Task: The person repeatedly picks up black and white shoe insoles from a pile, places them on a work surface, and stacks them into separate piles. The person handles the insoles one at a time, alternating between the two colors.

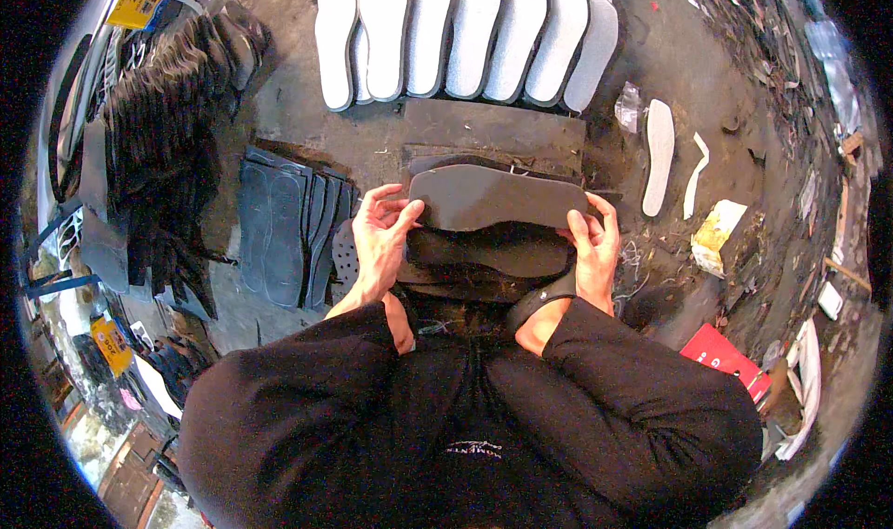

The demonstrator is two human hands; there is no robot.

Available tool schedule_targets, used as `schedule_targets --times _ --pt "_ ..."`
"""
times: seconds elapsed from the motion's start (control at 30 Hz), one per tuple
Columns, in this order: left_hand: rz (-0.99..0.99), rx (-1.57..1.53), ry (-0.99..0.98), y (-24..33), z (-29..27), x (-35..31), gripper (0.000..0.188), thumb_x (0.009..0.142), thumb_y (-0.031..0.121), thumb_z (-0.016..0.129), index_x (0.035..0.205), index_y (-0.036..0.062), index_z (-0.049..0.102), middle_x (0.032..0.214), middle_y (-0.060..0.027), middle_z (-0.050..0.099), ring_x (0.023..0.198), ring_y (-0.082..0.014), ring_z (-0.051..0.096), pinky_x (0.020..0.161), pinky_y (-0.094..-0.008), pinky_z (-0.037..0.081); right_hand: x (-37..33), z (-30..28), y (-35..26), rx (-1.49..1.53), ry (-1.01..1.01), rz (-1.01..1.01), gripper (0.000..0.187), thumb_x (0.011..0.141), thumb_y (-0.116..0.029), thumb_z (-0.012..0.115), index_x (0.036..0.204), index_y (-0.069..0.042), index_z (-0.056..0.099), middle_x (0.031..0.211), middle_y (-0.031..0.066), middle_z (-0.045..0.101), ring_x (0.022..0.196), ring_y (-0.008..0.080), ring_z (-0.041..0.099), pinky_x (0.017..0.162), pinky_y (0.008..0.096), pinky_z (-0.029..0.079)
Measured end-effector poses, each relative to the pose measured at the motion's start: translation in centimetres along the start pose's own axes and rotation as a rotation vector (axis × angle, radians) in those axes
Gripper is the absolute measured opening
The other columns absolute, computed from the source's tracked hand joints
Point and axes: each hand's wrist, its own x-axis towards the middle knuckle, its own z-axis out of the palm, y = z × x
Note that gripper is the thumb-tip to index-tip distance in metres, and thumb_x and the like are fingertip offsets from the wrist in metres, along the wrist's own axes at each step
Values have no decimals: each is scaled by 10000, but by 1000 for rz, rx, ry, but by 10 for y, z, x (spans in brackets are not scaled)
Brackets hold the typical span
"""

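Note:
Stretched sideways between my two hands is a dark grey-brown shoe insole (498,199). My left hand (379,245) pinches its left end, thumb on top. Its right end is gripped between the thumb and fingers of my right hand (596,250). Directly below it, closer to me, lie more dark insoles (502,253), partly covered by the held one. A dark flat board (493,124) lies just beyond the held piece. Farther off, white-topped insoles (473,36) with dark edges overlap in a row.
To the left are black sheets with sole outlines (272,222) and a tall heap of dark cut pieces (158,110). Rightward lie a single white insole (659,157), a bent white strip (695,175), crumpled clear plastic (628,107), a yellowish wrapper (718,238) and a red card (724,355).

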Motion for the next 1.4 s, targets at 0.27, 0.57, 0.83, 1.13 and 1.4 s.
schedule_targets --times 0.27,0.57,0.83,1.13,1.4 --pt "88 87 14 -8 -2 5 406 935 111 856 1297 -35 744 1217 -124 780 1055 -147 716 952 -283 561 7 -6 7 -268 111 -90 358 1003 -156 785 1331 -30 718 1010 43 722 823 125 676 738 288 574" --pt "78 133 25 -8 1 3 413 947 124 849 1314 -31 742 1215 -101 784 1034 -121 704 955 -271 549 8 -8 13 -302 149 -63 386 1005 -169 781 1350 -10 712 1179 111 762 870 140 708 773 302 597" --pt "105 132 41 -11 1 5 409 945 99 849 1317 -31 741 1160 -87 791 955 -85 697 893 -229 553 11 -8 17 -335 157 -32 367 1006 -172 774 1337 -19 731 1174 107 756 872 160 732 788 305 602" --pt "241 629 52 11 3 8 335 884 131 893 1181 -3 812 1026 -109 817 891 -119 721 834 -284 571 24 -12 23 -413 119 -9 367 974 -181 813 1294 -15 745 1038 97 754 836 148 724 690 295 594" --pt "117 509 -133 24 -12 35 231 822 78 910 968 4 748 787 -12 724 699 -81 632 661 -251 524 29 -28 15 -784 118 -11 562 873 -459 889 1184 -70 629 824 94 692 758 252 675 743 430 550"
